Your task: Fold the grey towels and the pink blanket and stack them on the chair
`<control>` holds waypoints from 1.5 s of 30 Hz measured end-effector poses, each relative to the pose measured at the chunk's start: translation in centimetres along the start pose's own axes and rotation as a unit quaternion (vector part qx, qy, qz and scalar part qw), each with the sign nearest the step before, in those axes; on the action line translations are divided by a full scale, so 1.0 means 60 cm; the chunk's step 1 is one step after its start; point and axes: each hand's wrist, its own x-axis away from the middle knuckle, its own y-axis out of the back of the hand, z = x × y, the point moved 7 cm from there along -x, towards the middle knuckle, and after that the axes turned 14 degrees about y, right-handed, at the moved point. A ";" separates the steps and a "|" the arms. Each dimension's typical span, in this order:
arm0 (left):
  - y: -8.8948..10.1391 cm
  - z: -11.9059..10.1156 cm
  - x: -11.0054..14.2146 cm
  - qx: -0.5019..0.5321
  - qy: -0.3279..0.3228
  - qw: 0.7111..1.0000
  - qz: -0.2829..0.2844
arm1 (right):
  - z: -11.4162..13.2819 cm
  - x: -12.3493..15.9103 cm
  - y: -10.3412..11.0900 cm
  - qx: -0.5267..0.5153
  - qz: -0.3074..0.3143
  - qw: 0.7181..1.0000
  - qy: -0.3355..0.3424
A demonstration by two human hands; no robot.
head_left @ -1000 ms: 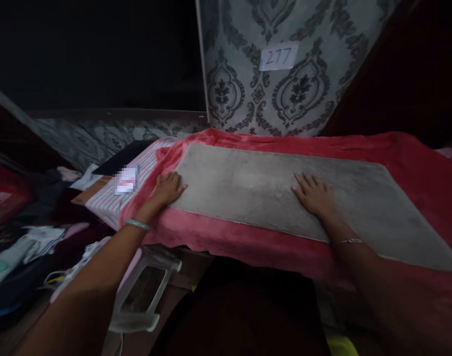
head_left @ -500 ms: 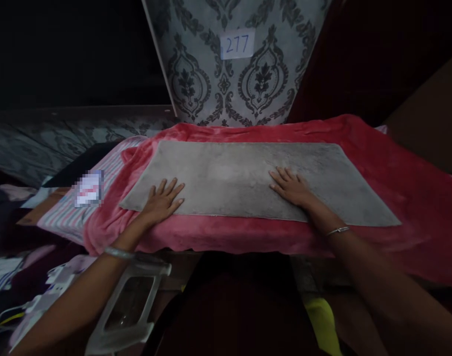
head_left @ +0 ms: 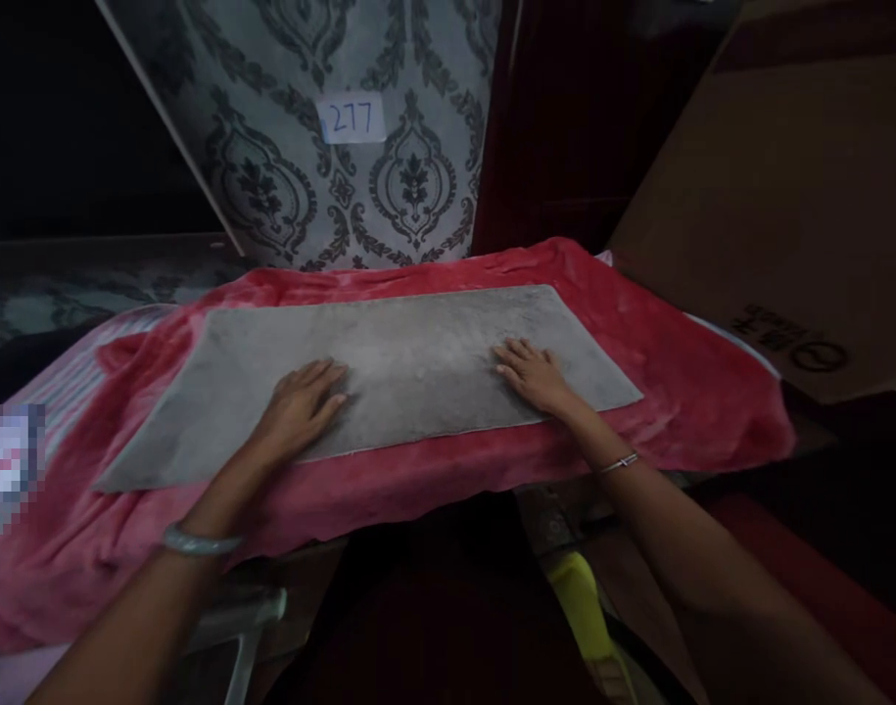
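Grey mat (head_left: 410,362) spread flat on red blanket (head_left: 389,490), blanket showing on all sides of it. Left hand (head_left: 297,406) palm down on mat, left of its middle; grip slack, clutching nothing. Right hand (head_left: 536,374) palm down on mat toward its right end, fingers slightly spread; grip likewise loose, nothing held. Left bangle (head_left: 198,541) and right bangle (head_left: 620,462) both short of mat's near edge. Striped cloth (head_left: 80,362) left of mat, partly covered by blanket. Behind mat: patterned wall (head_left: 414,186) with paper (head_left: 353,117) reading "277"; black screen (head_left: 66,117) behind mat to the left. Cardboard box (head_left: 771,215) right of mat. Below mat's near edge, rightward: yellow thing (head_left: 584,607), too dim to identify.
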 end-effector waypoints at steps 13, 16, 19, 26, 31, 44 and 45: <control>-0.086 -0.036 -0.004 -0.061 -0.024 0.998 0.025 | -0.138 0.121 -0.006 0.108 -0.043 0.971 -0.209; -0.083 -0.037 -0.003 -0.051 -0.029 0.998 0.012 | -0.136 0.126 -0.002 0.105 -0.033 0.969 -0.222; -0.082 -0.037 0.000 -0.040 -0.038 0.998 0.001 | -0.128 0.111 0.011 0.084 -0.011 0.968 -0.235; -0.082 -0.030 -0.005 -0.036 -0.041 0.998 -0.018 | -0.005 -0.052 0.046 -0.006 -0.037 0.996 -0.083; -0.086 -0.025 -0.014 -0.043 -0.046 0.998 -0.024 | 0.007 -0.094 0.024 -0.014 -0.040 0.998 -0.040; -0.088 -0.035 -0.004 -0.015 -0.050 0.998 -0.026 | -0.192 0.139 0.012 0.080 -0.011 0.958 -0.274; -0.085 -0.040 0.001 -0.010 -0.043 0.999 -0.019 | -0.194 0.143 0.009 0.081 -0.006 0.957 -0.277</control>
